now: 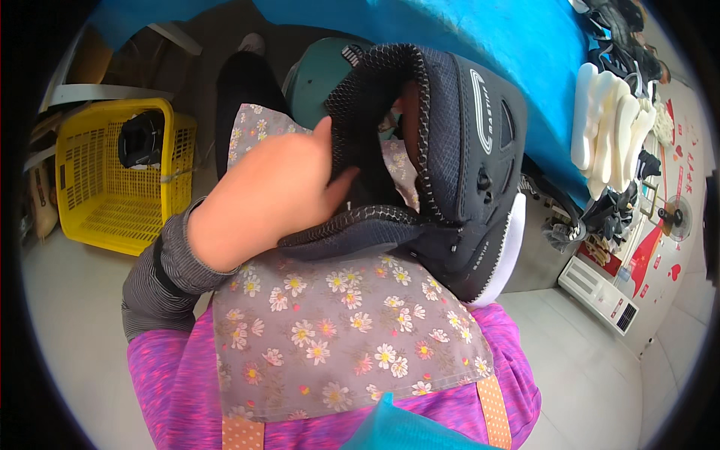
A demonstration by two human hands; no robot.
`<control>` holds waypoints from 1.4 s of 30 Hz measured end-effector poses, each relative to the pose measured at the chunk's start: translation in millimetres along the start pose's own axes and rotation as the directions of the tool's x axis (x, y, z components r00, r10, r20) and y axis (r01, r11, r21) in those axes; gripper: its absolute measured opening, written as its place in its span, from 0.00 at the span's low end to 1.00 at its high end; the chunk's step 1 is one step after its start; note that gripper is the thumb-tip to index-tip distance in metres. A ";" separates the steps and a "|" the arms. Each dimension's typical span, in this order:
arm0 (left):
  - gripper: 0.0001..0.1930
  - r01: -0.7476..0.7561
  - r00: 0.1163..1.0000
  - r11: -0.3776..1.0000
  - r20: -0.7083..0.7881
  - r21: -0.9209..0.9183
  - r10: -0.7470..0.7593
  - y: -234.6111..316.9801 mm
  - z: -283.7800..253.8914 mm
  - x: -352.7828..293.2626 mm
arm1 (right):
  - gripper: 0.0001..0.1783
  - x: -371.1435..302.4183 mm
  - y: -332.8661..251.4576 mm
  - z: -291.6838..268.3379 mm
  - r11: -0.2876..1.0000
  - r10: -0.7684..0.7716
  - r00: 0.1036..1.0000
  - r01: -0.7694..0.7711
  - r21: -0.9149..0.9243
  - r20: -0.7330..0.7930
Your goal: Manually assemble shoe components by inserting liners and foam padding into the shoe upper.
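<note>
A black high-top boot (480, 139) with a white sole lies on its side over my lap, its opening toward me. Light zigzag stitching runs along the padded collar. My left hand (266, 195) is at the collar's left edge, smeared by motion. One finger points up along the rim and another reaches into the opening; whether they grip the lining I cannot tell. Through the opening shows a small skin-toned patch, perhaps my right hand (410, 112), its fingers hidden by the boot. Under the boot a grey floral apron (322, 375) covers my lap.
A yellow plastic basket (124, 217) on the left holds a black item (142, 140). Blue covering (551, 97) drapes the table at the far right, with white shoe lasts or insoles (609, 124) and dark pieces on it. A white heater (598, 294) and a fan (675, 215) stand beyond.
</note>
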State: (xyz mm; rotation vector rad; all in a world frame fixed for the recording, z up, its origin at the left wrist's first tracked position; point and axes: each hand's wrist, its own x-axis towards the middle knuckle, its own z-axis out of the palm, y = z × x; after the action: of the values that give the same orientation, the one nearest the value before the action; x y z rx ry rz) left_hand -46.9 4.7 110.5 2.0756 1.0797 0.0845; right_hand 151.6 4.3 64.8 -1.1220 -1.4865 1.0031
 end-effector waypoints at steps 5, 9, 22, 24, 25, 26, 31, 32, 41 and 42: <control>0.17 -0.025 0.997 0.994 -0.074 -0.103 0.018 -0.8 -8.7 -5.6 | 0.19 -20.7 -38.9 -0.5 0.711 -0.285 0.951 0.294 -0.639 0.120; 0.15 -0.073 0.993 0.997 -0.090 -0.031 0.070 -0.5 -1.6 -10.5 | 0.18 -23.7 -43.9 6.5 0.604 -0.347 0.919 0.372 -0.704 0.188; 0.13 -0.148 0.983 0.983 -0.094 0.108 0.159 -4.1 4.4 -9.7 | 0.11 0.8 -57.1 4.5 0.730 -0.111 0.906 0.353 -0.585 0.409; 0.12 -0.093 0.992 0.993 -0.075 0.078 0.099 -0.9 5.4 -6.2 | 0.11 -4.0 -48.1 4.3 0.809 -0.094 0.937 0.269 -0.522 0.337; 0.13 -0.041 0.998 0.998 -0.055 0.051 0.044 0.7 5.9 -4.8 | 0.11 -6.3 -44.3 3.3 0.828 -0.087 0.948 0.240 -0.508 0.306; 0.13 -0.035 0.998 0.998 -0.056 0.047 0.037 0.8 6.7 -3.3 | 0.10 -9.0 -42.9 3.7 0.829 -0.087 0.960 0.218 -0.515 0.266; 0.13 -0.074 0.994 0.995 -0.081 0.060 0.078 -3.4 13.0 1.0 | 0.10 -20.1 -35.6 3.8 0.818 -0.084 0.992 0.121 -0.563 0.091; 0.13 -0.070 0.994 0.996 -0.081 0.056 0.074 -3.7 14.6 0.3 | 0.11 -19.7 -35.0 3.9 0.815 -0.076 0.994 0.108 -0.569 0.079; 0.14 0.032 0.998 0.998 0.047 0.063 -0.035 -3.4 14.3 -4.2 | 0.06 -13.6 -33.7 -2.1 0.845 -0.022 0.993 0.079 -0.529 0.113; 0.14 -0.009 1.000 0.997 -0.025 -0.078 0.007 -6.1 19.3 -4.8 | 0.06 -14.3 -41.5 1.8 0.843 -0.019 0.994 0.073 -0.534 0.107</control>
State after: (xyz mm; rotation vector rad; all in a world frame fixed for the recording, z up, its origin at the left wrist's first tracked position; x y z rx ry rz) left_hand -46.6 -8.4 94.3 2.0135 1.0664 0.1550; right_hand 144.4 -19.3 101.2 -1.4326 -1.9363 0.6188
